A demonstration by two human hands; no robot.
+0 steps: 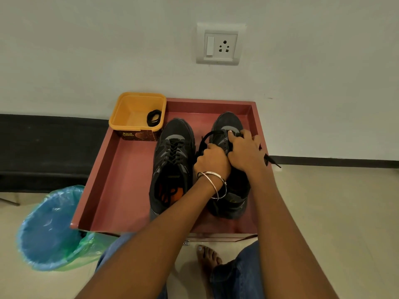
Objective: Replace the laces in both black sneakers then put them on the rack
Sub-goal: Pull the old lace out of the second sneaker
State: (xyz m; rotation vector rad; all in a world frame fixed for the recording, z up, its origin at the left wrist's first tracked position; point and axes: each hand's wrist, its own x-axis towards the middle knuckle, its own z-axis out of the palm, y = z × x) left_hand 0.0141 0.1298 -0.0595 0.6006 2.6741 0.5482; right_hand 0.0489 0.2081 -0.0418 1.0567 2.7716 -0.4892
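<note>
Two black sneakers stand side by side in a reddish tray (121, 173), toes toward the wall. The left sneaker (172, 160) has a black lace threaded through its eyelets. Both hands work over the right sneaker (228, 126). My left hand (211, 162) grips a black lace (205, 139) that loops up toward the toe. My right hand (246, 149) pinches the lace at the eyelets near the tongue. A loose lace end (271, 160) hangs over the tray's right rim. Much of the right sneaker is hidden under my hands.
A yellow tub (129, 111) at the tray's back left corner holds a coiled black lace (153, 118). A bin lined with a blue bag (49, 229) stands on the floor to the left. A wall socket (220, 46) is above. My bare foot (207, 257) rests below the tray.
</note>
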